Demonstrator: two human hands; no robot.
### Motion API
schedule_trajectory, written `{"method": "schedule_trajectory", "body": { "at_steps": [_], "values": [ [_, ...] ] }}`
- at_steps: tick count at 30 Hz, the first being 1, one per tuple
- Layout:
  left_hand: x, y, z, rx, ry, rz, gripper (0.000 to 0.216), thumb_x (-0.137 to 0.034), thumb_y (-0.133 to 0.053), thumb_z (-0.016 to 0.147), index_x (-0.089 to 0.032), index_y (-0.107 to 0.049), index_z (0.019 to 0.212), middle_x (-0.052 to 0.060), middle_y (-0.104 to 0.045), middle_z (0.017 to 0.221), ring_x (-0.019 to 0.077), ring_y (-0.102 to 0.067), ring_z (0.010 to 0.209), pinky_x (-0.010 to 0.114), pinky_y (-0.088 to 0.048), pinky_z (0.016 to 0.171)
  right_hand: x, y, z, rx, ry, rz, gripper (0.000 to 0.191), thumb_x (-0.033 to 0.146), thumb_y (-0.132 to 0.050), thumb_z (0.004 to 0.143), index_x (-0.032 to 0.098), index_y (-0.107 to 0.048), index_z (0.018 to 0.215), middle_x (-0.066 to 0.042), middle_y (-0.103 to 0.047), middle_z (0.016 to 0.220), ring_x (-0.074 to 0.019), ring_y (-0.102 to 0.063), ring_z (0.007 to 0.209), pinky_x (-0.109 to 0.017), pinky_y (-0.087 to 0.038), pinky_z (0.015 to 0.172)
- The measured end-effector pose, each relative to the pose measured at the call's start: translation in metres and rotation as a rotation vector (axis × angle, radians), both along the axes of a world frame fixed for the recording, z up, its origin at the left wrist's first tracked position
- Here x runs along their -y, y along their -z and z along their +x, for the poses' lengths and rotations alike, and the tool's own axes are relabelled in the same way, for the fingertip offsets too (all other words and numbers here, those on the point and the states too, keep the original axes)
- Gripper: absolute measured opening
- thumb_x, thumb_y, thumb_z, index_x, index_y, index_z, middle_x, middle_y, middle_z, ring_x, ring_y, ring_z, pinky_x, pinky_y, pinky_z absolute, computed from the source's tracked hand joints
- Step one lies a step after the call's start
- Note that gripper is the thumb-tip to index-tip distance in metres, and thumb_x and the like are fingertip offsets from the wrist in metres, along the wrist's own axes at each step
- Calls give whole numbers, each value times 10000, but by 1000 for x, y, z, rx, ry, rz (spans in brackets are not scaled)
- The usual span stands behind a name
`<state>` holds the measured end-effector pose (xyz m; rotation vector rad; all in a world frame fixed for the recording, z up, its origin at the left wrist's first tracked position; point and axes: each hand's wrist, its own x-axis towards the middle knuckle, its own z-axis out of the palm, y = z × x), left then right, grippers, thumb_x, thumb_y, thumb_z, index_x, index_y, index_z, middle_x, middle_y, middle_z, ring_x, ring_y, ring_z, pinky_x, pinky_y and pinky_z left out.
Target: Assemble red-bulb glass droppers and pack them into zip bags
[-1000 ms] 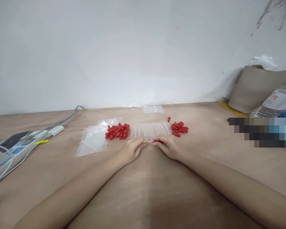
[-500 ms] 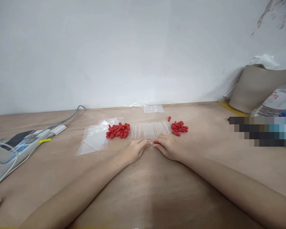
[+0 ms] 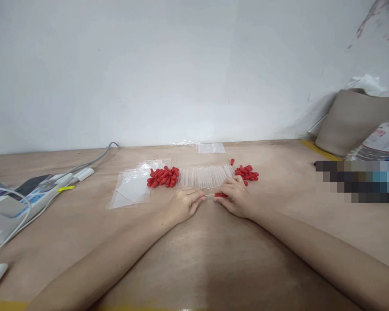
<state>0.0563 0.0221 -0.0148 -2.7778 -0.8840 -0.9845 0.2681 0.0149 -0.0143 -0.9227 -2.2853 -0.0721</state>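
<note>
Between my hands a clear dropper tube lies level, its visible stretch short. My left hand is closed on the tube's left part, which its fingers hide. With thumb and fingers my right hand pinches a red rubber bulb that sits at the tube's right end. Just beyond my hands, a row of clear dropper tubes lies side by side. One pile of red bulbs flanks the row on the left, and another red pile on the right. A single bulb rests behind the row.
Clear zip bags lie left of the bulbs, and another bag is by the wall. A power strip with cables is at left. On the right stand a grey-brown container and a plastic bottle. A blurred patch covers something there.
My right hand and the bulb are slightly farther from my left hand, so more of the clear tube shows between them. The whole view has shifted a little.
</note>
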Motion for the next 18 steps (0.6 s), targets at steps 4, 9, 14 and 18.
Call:
{"method": "schedule_trajectory", "body": {
  "at_steps": [4,9,14,18],
  "values": [
    [1,2,1,-12,28,-13,231,-261,-420,878,-170,-629,916,42,-653,719,151,-569,655,284,-440,651,1,2,0,6,-37,2,166,295,-477,836,194,-603,798,-13,-614,649,-161,-495,708,-350,-236,718],
    [-1,1,2,2,40,-51,240,-266,-414,882,-170,-630,920,46,-661,744,150,-583,668,283,-447,658,-1,-1,0,-8,-42,-32,169,298,-486,829,201,-624,810,-20,-619,652,-169,-502,715,-367,-265,732],
    [-2,-4,3,92,-20,-118,225,-269,-440,872,-158,-633,909,47,-660,743,149,-582,664,264,-454,632,-8,-3,-4,-403,-119,-317,151,316,-559,778,197,-620,849,-48,-641,805,-170,-557,773,-333,-409,710],
    [-2,-7,0,132,18,-141,234,-283,-478,852,-163,-582,1024,58,-654,877,167,-582,808,298,-449,753,-13,-6,-12,-857,-99,-640,310,396,-672,640,193,-533,829,-20,-628,731,-151,-595,679,-308,-474,642]
  ]
}}
